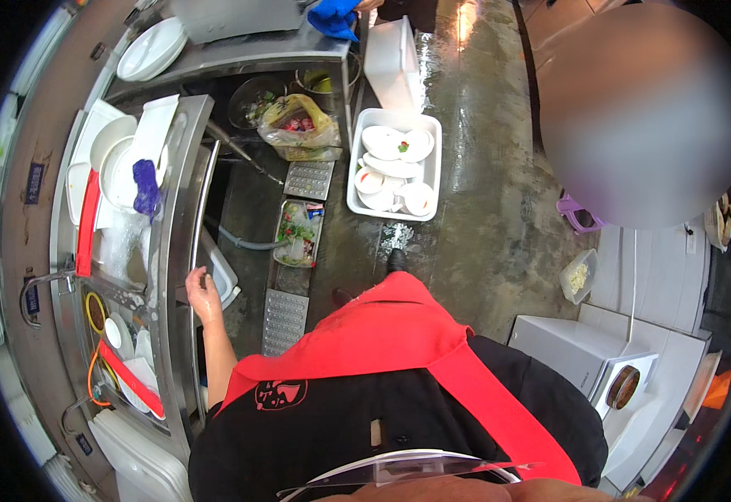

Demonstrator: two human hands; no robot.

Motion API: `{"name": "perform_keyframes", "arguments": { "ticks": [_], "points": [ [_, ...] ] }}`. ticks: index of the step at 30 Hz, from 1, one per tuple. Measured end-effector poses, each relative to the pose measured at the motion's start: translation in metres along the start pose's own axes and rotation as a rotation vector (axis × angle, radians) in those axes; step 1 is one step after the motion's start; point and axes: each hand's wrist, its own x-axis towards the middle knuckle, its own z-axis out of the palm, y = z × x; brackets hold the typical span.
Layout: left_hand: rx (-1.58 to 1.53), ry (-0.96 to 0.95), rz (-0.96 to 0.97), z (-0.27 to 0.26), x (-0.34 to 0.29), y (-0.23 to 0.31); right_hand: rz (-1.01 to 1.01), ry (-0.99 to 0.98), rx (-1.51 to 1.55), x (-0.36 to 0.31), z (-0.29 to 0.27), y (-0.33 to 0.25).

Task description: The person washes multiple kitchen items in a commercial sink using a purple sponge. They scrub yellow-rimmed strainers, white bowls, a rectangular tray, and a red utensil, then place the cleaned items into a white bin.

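Note:
My left hand [204, 294] hangs beside the front edge of a steel sink [163, 284], its fingers apart and loosely bent, with nothing in it. I cannot tell whether it touches the sink's edge. In the sink's far basin are white dishes [114, 177], suds and a purple cloth [145, 187]. More white dishes [117, 333] lie in the nearer basin. My right hand is not in view. On the floor ahead stands a white tub [436, 167] of used white plates and bowls [387, 171], some with red and green scraps.
A floor drain [298, 233] holding food scraps runs between perforated metal covers [285, 322]. A bag of waste [300, 125] sits under the steel table [240, 53]. The floor [487, 209] is wet. To the right are a purple basket [580, 214], a small container [579, 276] and a white chest [570, 351].

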Motion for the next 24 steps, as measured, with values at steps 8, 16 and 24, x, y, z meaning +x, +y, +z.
{"name": "perform_keyframes", "arguments": {
  "ticks": [8, 16, 24],
  "points": [
    [-0.035, -0.283, -0.195, 0.148, -0.019, 0.117, -0.094, 0.018, 0.211, 0.053, -0.056, 0.030],
    [0.030, -0.565, -0.117, 0.303, -0.020, 0.302, 0.108, 0.029, 0.337, 0.124, -0.160, 0.145],
    [-0.071, -0.637, 0.028, 0.406, 0.051, 0.436, 0.203, 0.000, 0.415, 0.164, -0.224, 0.165]
  ]
}}
